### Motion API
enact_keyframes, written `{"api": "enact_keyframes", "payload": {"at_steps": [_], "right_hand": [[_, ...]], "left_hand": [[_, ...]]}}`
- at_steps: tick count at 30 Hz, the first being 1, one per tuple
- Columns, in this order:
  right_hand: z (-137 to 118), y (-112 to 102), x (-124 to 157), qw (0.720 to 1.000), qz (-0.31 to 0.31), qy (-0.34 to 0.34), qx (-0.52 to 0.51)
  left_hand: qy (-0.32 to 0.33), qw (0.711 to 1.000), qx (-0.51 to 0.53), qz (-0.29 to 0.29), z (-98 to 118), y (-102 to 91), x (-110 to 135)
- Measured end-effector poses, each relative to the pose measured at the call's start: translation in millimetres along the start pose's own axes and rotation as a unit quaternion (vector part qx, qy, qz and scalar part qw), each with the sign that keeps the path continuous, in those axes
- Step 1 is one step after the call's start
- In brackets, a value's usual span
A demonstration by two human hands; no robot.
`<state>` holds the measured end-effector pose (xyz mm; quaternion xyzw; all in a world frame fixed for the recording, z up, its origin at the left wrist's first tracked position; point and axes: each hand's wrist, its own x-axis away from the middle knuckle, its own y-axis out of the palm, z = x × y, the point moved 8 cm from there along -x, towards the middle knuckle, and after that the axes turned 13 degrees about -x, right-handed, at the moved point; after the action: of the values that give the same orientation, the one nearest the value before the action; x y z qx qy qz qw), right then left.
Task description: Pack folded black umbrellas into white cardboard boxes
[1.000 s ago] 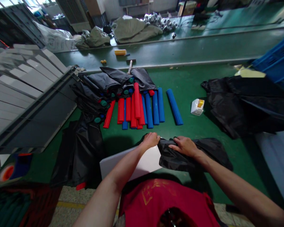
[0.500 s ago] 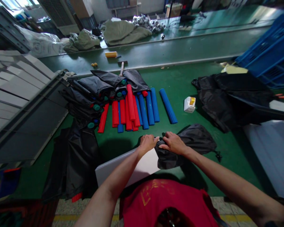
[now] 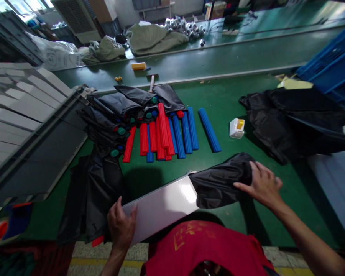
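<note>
My left hand [image 3: 121, 226] grips the near end of a flat white board [image 3: 161, 209], which lies slanted across the green table's front edge. A crumpled black plastic bundle [image 3: 218, 184] rests on the board's right end, and my right hand [image 3: 261, 184] clasps the bundle's far end. Beyond the board lie red ribbed rollers [image 3: 152, 138] and blue ribbed rollers [image 3: 186, 130], side by side. Black wrapped bundles with teal end caps [image 3: 115, 111] are piled against them on the left.
A loose black sheet [image 3: 89, 191] lies left of the board, and a larger black heap [image 3: 290, 119] lies to the right. A small white-and-yellow dispenser [image 3: 237, 128] stands on the green table [image 3: 227, 92]. Stacked grey panels [image 3: 31, 107] rise at left; a blue crate [image 3: 330, 65] stands at right.
My left hand has let go of the board's far end and moved to its near end. My right hand has slid right along the black bundle, which now lies stretched out.
</note>
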<state>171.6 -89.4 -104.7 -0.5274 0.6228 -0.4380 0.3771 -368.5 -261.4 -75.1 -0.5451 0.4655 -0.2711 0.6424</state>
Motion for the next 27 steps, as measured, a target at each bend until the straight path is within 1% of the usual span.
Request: {"api": "enact_keyframes", "payload": {"at_steps": [1, 2, 3, 4, 5, 6, 7, 9, 11, 15, 17, 21, 27], "right_hand": [[-15.1, 1.6, 14.5, 0.997, -0.004, -0.073, 0.003], [-37.0, 6.9, 32.7, 0.986, -0.014, -0.163, 0.003], [-61.2, 16.4, 53.8, 0.966, -0.036, -0.256, 0.000], [-83.3, 28.9, 75.2, 0.940, -0.069, -0.334, -0.008], [-101.9, 42.1, 94.9, 0.912, -0.102, -0.398, -0.018], [-114.8, 52.5, 108.8, 0.893, -0.115, -0.434, -0.028], [-122.8, 61.6, 117.2, 0.885, -0.120, -0.449, -0.032], [-127.9, 74.6, 122.4, 0.885, -0.128, -0.447, -0.030], [-126.1, 79.9, 121.0, 0.891, -0.140, -0.430, -0.026], [-122.9, 73.2, 115.8, 0.910, -0.140, -0.387, -0.037], [-123.4, 71.5, 113.7, 0.913, -0.148, -0.377, -0.044], [-121.0, 72.2, 103.8, 0.910, -0.166, -0.374, -0.059], [-117.1, 72.0, 89.0, 0.896, -0.185, -0.395, -0.080]], "left_hand": [[-0.018, 1.000, -0.013, -0.011, -9.9, 3.5, 12.9], [-0.033, 0.999, -0.017, -0.021, -15.6, 7.7, 23.5], [-0.044, 0.998, -0.015, -0.031, -17.8, 11.9, 31.4], [-0.051, 0.998, -0.010, -0.038, -17.8, 15.9, 36.6], [-0.056, 0.997, -0.006, -0.045, -16.6, 19.5, 39.4], [-0.056, 0.997, -0.004, -0.052, -15.0, 22.6, 40.3], [-0.054, 0.997, -0.004, -0.058, -13.4, 24.8, 40.0], [-0.040, 0.997, -0.010, -0.063, -11.0, 26.2, 37.7], [-0.019, 0.998, -0.017, -0.060, -9.4, 24.6, 35.9], [0.000, 0.999, -0.009, -0.036, -9.6, 19.6, 34.9], [0.011, 0.999, 0.001, -0.030, -8.4, 19.9, 34.7], [0.037, 0.999, 0.006, -0.022, -3.3, 22.2, 34.8], [0.032, 0.999, 0.012, -0.014, -1.0, 25.1, 36.4]]}}
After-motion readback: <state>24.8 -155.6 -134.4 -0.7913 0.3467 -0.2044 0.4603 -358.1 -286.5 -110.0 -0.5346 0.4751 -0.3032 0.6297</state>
